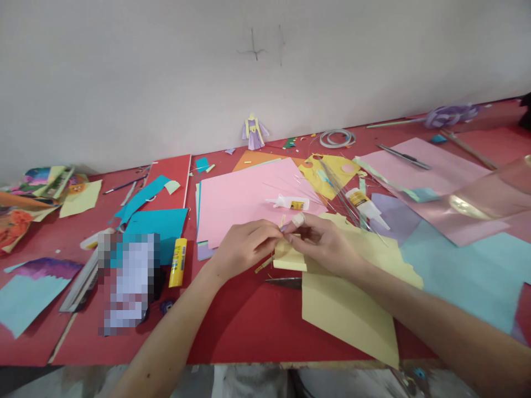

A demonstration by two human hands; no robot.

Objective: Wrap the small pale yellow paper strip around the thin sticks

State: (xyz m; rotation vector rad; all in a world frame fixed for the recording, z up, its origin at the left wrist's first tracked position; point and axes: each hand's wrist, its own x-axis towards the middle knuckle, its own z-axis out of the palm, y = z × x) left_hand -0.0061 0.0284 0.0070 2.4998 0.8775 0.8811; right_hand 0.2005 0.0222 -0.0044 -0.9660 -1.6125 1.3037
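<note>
My left hand (pixel 244 245) and my right hand (pixel 321 240) meet over the red table (pixel 232 320), fingertips pinched together on a small yellow paper piece (pixel 289 257). A thin stick pokes out under my left fingers. My right index finger wears a pale bandage. Under my right forearm lies a large pale yellow sheet (pixel 348 309). Scissors (pixel 286 282) rest just below my hands, partly covered by the yellow piece.
A pink sheet (pixel 249 199) with a small glue bottle (pixel 289 203) lies behind my hands. A second glue bottle (pixel 367 207), a yellow glue stick (pixel 178 262), teal paper (pixel 155 224), light blue paper (pixel 464 265), thin wires and a small paper doll (pixel 254 131) by the wall surround them.
</note>
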